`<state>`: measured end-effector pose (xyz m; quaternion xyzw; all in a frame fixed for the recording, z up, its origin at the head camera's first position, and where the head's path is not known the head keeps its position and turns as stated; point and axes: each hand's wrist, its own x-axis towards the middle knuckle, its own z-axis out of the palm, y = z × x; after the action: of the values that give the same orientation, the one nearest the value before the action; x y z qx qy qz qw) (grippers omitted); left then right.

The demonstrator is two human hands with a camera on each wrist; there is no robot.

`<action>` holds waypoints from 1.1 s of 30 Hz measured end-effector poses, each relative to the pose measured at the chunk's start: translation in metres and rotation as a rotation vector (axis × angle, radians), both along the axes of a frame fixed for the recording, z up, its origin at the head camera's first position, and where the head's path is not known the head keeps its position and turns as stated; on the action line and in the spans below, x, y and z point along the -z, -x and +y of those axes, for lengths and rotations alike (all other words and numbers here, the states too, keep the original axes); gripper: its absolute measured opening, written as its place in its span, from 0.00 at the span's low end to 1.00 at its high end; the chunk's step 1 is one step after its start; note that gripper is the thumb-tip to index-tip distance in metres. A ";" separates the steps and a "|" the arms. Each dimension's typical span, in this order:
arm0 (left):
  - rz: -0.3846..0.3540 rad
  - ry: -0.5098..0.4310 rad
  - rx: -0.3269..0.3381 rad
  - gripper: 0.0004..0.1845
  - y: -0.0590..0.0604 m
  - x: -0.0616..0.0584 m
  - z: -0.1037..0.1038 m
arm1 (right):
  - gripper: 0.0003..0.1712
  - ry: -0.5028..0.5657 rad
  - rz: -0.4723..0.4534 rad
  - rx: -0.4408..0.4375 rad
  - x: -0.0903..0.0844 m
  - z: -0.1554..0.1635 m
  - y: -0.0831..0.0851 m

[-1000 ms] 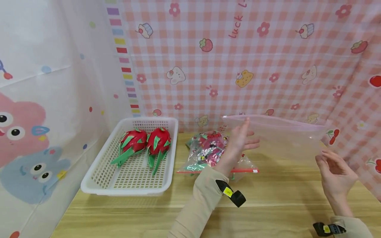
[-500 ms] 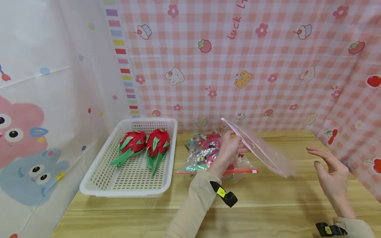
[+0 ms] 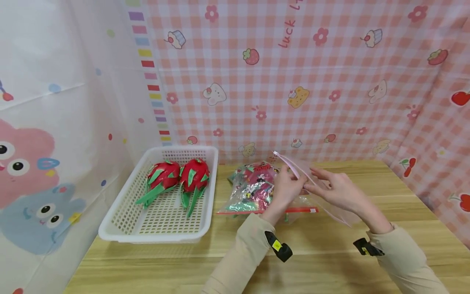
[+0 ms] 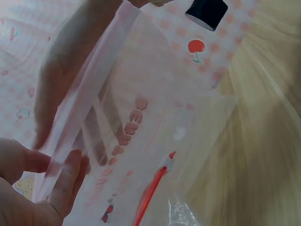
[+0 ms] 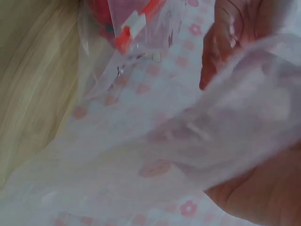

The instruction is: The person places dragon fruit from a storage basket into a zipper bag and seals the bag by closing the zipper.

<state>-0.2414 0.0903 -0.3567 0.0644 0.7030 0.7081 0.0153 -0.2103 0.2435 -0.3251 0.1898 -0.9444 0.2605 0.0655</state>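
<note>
Right hand (image 3: pixel 339 190) now brought in from the far right to meet left hand (image 3: pixel 288 185) at the pink zip strip of the empty clear zip bag (image 3: pixel 332 204), both pinching its top edge above the wooden table (image 3: pixel 330 253), so likely parting the mouth. Thin, limp, see-through film; behind it a filled zip bag (image 3: pixel 253 188) with red seal (crinkly, glossy contents). At left, 2 toy dragon fruits (image 3: pixel 180 177) in a white perforated plastic basket (image 3: pixel 121 222).

A wooden table (image 3: pixel 330 261) carries a white basket (image 3: pixel 121 228) and, just right of the basket, a filled zip bag (image 3: pixel 253 190).
</note>
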 end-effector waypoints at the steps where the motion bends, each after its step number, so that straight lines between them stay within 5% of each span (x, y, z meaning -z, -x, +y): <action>1: 0.017 0.040 -0.009 0.27 -0.001 0.000 0.000 | 0.34 -0.011 0.003 -0.011 0.001 -0.002 0.001; 5: 0.092 0.175 -0.018 0.24 -0.002 0.003 -0.004 | 0.24 -0.017 0.022 -0.033 0.002 -0.003 0.004; 9: 0.125 0.234 -0.002 0.19 -0.004 0.008 -0.010 | 0.18 -0.024 0.069 0.051 -0.003 0.001 0.004; 19: 0.047 0.367 0.003 0.21 -0.007 0.014 -0.018 | 0.24 0.015 0.513 0.528 -0.021 0.015 0.004; 24: 0.045 0.430 -0.008 0.19 -0.009 0.013 -0.021 | 0.27 -0.033 0.553 0.750 -0.028 0.018 -0.001; 28: 0.142 0.402 -0.054 0.15 -0.011 0.013 -0.020 | 0.24 0.035 0.522 0.604 -0.023 0.010 -0.002; 33: 0.285 0.390 -0.179 0.12 -0.014 0.011 -0.017 | 0.20 0.235 0.374 0.384 -0.010 -0.002 0.000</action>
<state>-0.2277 0.0729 -0.3674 0.0969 0.8242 0.5414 -0.1347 -0.2101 0.2414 -0.3148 0.0433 -0.8978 0.3116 0.3081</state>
